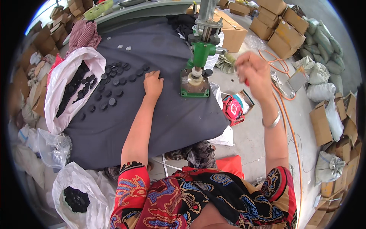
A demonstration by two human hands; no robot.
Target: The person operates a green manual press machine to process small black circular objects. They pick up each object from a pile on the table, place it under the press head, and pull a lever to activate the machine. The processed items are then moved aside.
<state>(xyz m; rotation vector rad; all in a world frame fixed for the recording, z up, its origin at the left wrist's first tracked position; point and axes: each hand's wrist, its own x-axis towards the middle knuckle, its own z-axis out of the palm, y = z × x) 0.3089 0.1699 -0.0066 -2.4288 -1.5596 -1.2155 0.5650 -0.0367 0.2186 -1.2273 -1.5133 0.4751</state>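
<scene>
My left hand (pixel 153 84) rests on the dark cloth of the table, its fingers closed round a small black cap (pixel 161 77) that mostly hides under the fingertips. Just right of it stands a green hand press (pixel 200 55) with a metal column and a pale round die over its base plate (pixel 195 91). My right hand (pixel 253 72) is raised beyond the table's right edge, fingers curled. A bit of red shows at its palm; what it belongs to is hidden. Several loose black round caps (pixel 112 101) lie scattered to the left of my left hand.
A white sack (pixel 53 114) of black pieces lies open on the table's left; another white sack (pixel 97 192) stands below. Pale discs (pixel 128 48) lie at the back. An orange hose (pixel 291 143) crosses the floor at right, near cardboard boxes (pixel 288 36) and a red bag (pixel 233 108).
</scene>
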